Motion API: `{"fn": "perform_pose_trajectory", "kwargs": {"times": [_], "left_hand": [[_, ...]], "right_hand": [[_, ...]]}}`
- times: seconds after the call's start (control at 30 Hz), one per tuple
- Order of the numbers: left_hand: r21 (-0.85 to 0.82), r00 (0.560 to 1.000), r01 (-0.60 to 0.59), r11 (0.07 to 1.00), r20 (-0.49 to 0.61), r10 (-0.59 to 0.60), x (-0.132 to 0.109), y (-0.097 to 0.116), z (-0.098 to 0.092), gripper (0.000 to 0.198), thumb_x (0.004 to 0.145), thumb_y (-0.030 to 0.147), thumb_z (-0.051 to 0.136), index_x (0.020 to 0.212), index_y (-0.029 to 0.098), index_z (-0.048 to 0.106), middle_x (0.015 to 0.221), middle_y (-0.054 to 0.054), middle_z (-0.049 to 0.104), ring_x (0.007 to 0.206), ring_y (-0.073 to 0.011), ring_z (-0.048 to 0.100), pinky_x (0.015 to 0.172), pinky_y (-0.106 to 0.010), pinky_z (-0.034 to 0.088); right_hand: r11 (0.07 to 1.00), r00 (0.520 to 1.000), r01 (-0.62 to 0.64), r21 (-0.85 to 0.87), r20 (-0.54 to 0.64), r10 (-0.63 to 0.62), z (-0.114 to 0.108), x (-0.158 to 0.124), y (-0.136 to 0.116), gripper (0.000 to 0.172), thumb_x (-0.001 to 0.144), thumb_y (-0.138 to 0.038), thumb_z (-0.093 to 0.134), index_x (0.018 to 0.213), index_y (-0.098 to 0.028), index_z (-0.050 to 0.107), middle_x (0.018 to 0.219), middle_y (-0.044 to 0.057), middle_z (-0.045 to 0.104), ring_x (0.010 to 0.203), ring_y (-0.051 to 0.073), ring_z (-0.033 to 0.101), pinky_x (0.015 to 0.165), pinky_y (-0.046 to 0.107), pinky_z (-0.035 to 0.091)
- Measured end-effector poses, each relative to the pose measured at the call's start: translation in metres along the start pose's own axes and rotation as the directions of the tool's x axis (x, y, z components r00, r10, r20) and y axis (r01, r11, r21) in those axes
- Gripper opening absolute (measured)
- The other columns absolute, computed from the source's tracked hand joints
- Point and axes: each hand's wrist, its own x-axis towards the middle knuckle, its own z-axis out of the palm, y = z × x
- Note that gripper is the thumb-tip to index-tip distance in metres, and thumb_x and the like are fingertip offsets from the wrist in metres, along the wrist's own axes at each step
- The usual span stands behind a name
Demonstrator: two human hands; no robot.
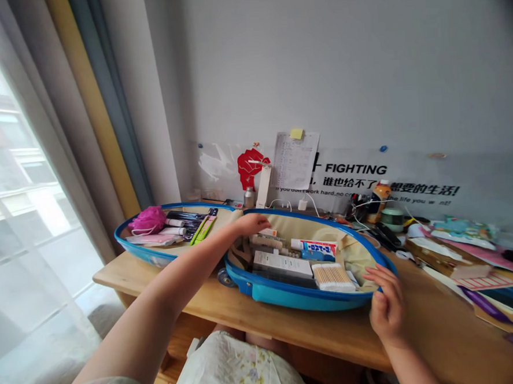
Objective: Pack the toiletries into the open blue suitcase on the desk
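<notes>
Blue suitcase [306, 302] lying open on a wooden table [425, 326].
Left arm [171, 293] stretches across to its middle, the left hand [253, 222] back-upward there, grip impossible to tell; right hand [388, 304] bends at the suitcase's right end, fingers loosely parted.

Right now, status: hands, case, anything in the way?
Left hand near middle of case, hold unclear; right hand at its right rim. Case open, items in both halves. Left forearm hides part of it.
</notes>
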Motion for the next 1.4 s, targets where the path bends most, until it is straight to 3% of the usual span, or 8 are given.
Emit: {"fn": "perform_pose_trajectory", "kwargs": {"times": [0.1,0.27,0.4,0.57,0.83,1.1,1.23,1.4], "left_hand": [[0.036,0.983,0.123,0.992,-0.144,-0.117,-0.008,-0.032,-0.022,0.047,0.097,0.047,0.032,0.108,0.021,0.070,0.103,-0.003,0.072,0.093,-0.0181,0.065,0.080,-0.023,0.047],[0.163,0.898,0.404,0.900,-0.257,-0.356,-0.050,-0.120,-0.052,0.043,0.096,0.032,0.031,0.121,0.022,0.064,0.124,-0.009,0.066,0.110,-0.0217,0.062,0.089,-0.027,0.047],[0.300,0.847,0.531,0.793,-0.182,-0.499,-0.092,-0.183,-0.057,0.036,0.087,0.024,0.046,0.116,0.023,0.067,0.120,-0.010,0.068,0.107,-0.0242,0.065,0.088,-0.031,0.050],[0.448,0.852,0.474,0.758,-0.017,-0.523,-0.117,-0.219,-0.049,0.040,0.075,0.022,0.062,0.113,0.027,0.070,0.120,-0.009,0.069,0.108,-0.0261,0.065,0.090,-0.032,0.050],[0.555,0.897,0.324,0.766,0.078,-0.436,-0.106,-0.229,-0.040,0.044,0.073,0.026,0.069,0.116,0.028,0.068,0.123,-0.013,0.064,0.115,-0.0309,0.060,0.092,-0.036,0.050],[0.522,0.923,0.311,0.795,0.035,-0.383,-0.114,-0.221,-0.044,0.042,0.077,0.031,0.063,0.117,0.018,0.063,0.111,-0.014,0.070,0.105,-0.0285,0.065,0.088,-0.034,0.050],[0.435,0.935,0.335,0.836,-0.042,-0.353,-0.110,-0.200,-0.057,0.047,0.084,0.033,0.052,0.125,0.011,0.054,0.103,-0.016,0.071,0.094,-0.0286,0.068,0.083,-0.035,0.052],[0.275,0.972,0.211,0.938,-0.158,-0.172,-0.074,-0.142,-0.074,0.050,0.092,0.029,0.035,0.137,0.009,0.043,0.126,-0.017,0.062,0.113,-0.0268,0.062,0.096,-0.036,0.047]], "right_hand": [[1.000,1.000,-0.004,0.013,-0.011,0.004,0.000,0.001,0.000,0.037,0.098,-0.043,0.034,0.100,-0.020,0.062,0.102,0.013,0.064,0.111,0.030,0.057,0.093,0.053,0.045],[1.000,1.000,0.005,-0.003,0.000,-0.005,0.000,0.001,0.000,0.036,0.098,-0.041,0.033,0.101,-0.019,0.062,0.103,0.013,0.064,0.112,0.030,0.057,0.094,0.053,0.045],[1.000,1.000,0.009,-0.003,0.009,-0.009,-0.001,0.000,0.001,0.037,0.098,-0.042,0.032,0.101,-0.019,0.061,0.104,0.014,0.064,0.114,0.031,0.057,0.096,0.054,0.045],[1.000,1.000,0.009,-0.020,0.006,-0.008,0.000,-0.001,0.003,0.039,0.098,-0.042,0.031,0.101,-0.019,0.061,0.103,0.014,0.064,0.113,0.032,0.057,0.095,0.055,0.046],[0.999,1.000,0.024,-0.041,0.010,-0.023,-0.001,0.001,0.000,0.039,0.099,-0.043,0.030,0.101,-0.018,0.060,0.102,0.014,0.064,0.113,0.032,0.057,0.093,0.054,0.046],[1.000,1.000,0.005,-0.021,-0.003,-0.005,0.000,0.002,-0.002,0.039,0.098,-0.043,0.030,0.101,-0.018,0.061,0.103,0.014,0.064,0.113,0.032,0.057,0.094,0.054,0.046],[1.000,1.000,0.008,-0.005,-0.012,-0.008,0.001,0.001,-0.001,0.038,0.098,-0.041,0.032,0.102,-0.019,0.062,0.103,0.014,0.064,0.114,0.032,0.057,0.095,0.054,0.046],[1.000,1.000,-0.009,-0.004,-0.013,0.008,0.000,0.001,-0.001,0.037,0.098,-0.042,0.033,0.101,-0.019,0.062,0.103,0.013,0.065,0.113,0.030,0.058,0.096,0.054,0.045]]}}
